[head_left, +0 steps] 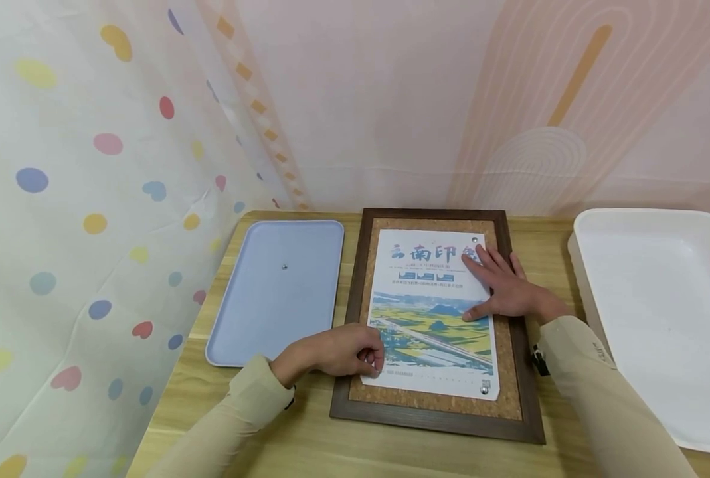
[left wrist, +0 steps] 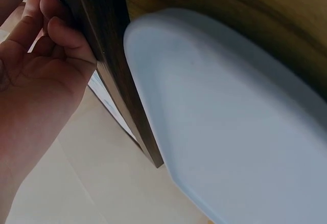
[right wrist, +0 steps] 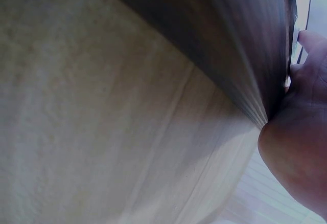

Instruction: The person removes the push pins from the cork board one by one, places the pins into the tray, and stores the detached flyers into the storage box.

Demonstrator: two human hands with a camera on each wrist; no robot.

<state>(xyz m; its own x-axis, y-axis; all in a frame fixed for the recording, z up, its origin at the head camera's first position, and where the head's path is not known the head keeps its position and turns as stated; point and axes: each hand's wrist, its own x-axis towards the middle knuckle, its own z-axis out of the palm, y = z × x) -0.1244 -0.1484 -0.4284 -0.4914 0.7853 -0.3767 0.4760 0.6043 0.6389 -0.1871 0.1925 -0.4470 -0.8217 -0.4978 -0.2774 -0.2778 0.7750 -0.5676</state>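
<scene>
A printed poster (head_left: pixel 432 312) with a landscape lies on a cork board (head_left: pixel 426 397) in a dark wooden frame (head_left: pixel 438 421). Silver thumbtacks sit at its upper right corner and its lower right corner (head_left: pixel 484 390). My left hand (head_left: pixel 345 350) is at the poster's lower left corner, fingers curled and thumb close to the index finger. I cannot tell what its fingertips hold, as the fingers hide it. With fingers spread, my right hand (head_left: pixel 507 285) rests on the poster's right side. In the right wrist view, the frame's edge (right wrist: pixel 219 40) runs beside this hand.
To the left of the board lies a blue tray (head_left: pixel 277 305) with one thumbtack (head_left: pixel 284 267) in it. A large white bin (head_left: pixel 659 318) stands on the right. All of it is on a wooden table (head_left: pixel 307 425), with patterned cloth (head_left: pixel 360 99) behind and at the left.
</scene>
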